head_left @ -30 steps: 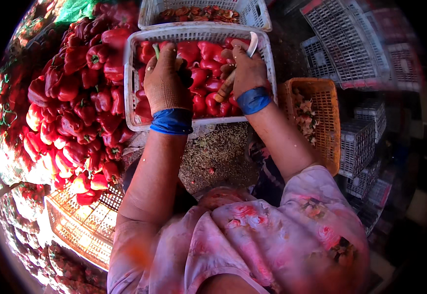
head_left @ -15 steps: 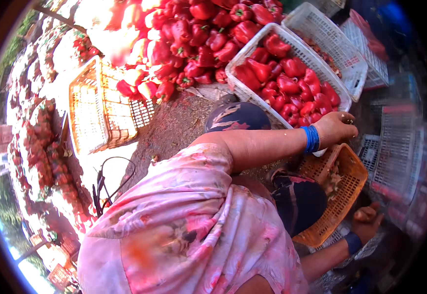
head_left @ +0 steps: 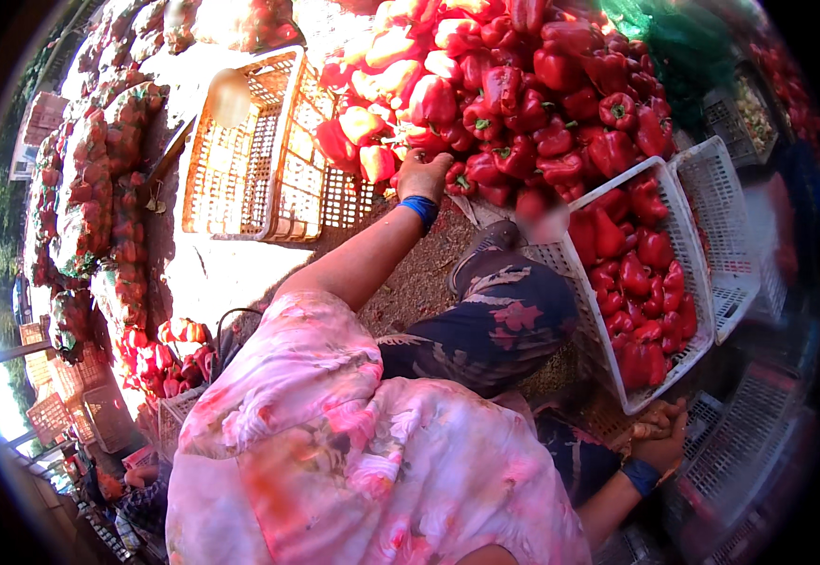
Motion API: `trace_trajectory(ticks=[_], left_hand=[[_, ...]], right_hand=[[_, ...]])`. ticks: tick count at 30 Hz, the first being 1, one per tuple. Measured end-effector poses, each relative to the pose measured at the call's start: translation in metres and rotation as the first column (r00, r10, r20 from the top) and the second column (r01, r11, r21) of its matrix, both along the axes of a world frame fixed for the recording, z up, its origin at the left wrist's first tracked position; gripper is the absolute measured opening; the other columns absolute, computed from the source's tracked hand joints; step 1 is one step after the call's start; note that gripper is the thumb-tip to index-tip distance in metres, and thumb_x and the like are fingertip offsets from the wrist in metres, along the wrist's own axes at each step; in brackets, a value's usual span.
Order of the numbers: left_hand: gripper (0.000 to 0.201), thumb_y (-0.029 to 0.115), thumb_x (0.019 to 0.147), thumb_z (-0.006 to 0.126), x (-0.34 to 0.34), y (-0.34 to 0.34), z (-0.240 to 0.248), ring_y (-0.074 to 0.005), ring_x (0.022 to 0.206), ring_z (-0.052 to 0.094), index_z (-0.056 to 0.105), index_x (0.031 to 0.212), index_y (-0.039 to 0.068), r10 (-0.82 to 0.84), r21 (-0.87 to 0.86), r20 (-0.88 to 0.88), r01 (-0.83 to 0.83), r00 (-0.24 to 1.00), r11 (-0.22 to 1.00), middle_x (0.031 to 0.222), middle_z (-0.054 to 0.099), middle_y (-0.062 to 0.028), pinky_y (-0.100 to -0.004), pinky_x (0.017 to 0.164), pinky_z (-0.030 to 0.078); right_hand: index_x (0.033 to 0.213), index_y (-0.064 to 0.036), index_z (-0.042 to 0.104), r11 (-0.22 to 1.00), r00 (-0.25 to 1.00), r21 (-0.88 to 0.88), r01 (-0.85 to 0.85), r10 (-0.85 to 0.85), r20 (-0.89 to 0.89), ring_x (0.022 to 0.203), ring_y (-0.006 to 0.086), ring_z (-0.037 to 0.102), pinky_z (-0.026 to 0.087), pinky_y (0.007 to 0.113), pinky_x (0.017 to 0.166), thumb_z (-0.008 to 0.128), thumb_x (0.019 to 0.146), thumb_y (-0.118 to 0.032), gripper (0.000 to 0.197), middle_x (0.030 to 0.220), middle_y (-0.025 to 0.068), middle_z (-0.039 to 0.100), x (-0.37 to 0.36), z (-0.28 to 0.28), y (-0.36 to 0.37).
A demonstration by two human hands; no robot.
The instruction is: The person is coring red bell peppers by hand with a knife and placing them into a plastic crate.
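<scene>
My left hand (head_left: 424, 176), with a blue band at the wrist, reaches to the near edge of a large heap of red bell peppers (head_left: 513, 89). Its fingers are curled in against the peppers, and what they hold is hidden. My right hand (head_left: 657, 438) is low on the right, beside the near end of a white crate (head_left: 625, 400) filled with red bell peppers. Those fingers are closed too; anything inside them is too small or hidden to name. My bent knees lie between the two hands.
A yellow plastic crate (head_left: 268, 221) lies tipped left of the heap. Another white crate (head_left: 744, 282) leans behind the filled one. More crates (head_left: 744, 428) stand at the right. Filled net bags (head_left: 85, 207) line the far left, and green netting (head_left: 678, 56) covers the back right.
My left hand has gone from above the filled crate to the pepper heap on the left. My right hand stays low, closed. The whole view has shifted, putting the heap farther right.
</scene>
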State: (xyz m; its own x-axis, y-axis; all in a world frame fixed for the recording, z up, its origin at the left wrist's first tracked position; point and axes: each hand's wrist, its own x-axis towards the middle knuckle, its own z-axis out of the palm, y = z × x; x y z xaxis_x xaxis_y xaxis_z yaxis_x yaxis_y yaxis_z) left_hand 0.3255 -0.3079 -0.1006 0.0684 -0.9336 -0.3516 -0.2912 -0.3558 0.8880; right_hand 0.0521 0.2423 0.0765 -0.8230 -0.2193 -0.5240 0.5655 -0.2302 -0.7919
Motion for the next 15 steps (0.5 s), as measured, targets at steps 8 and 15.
trace_trajectory(ticks=[8, 15], left_hand=[[0.051, 0.041, 0.083, 0.075, 0.193, -0.147, -0.137, -0.0331, 0.104, 0.070, 0.071, 0.117, 0.003, 0.161, 0.103, 0.228, -0.188, 0.960, 0.977, 0.114, 0.072, -0.0216, -0.0407, 0.093, 0.053], [0.055, 0.032, 0.088, 0.076, 0.249, -0.233, -0.255, -0.0240, 0.084, 0.066, 0.063, 0.125, -0.007, 0.459, 0.132, -0.155, -0.442, 0.875, 0.887, 0.100, 0.071, -0.0110, -0.0367, 0.080, 0.055]], right_hand=[[0.114, -0.0130, 0.061, 0.829, 0.989, 0.546, -0.120, 0.145, -0.004, 0.063, 0.0135, 0.052, 0.046, 0.027, 0.049, 0.052, 0.106, -0.037, 0.027, 0.084, -0.0023, 0.059, -0.007, -0.036, -0.058], [0.105, -0.0088, 0.059, 0.785, 0.990, 0.604, -0.139, 0.109, 0.086, 0.040, 0.0259, 0.052, 0.048, 0.040, 0.038, 0.047, 0.102, -0.056, 0.048, 0.061, 0.0108, 0.054, -0.017, -0.049, -0.165]])
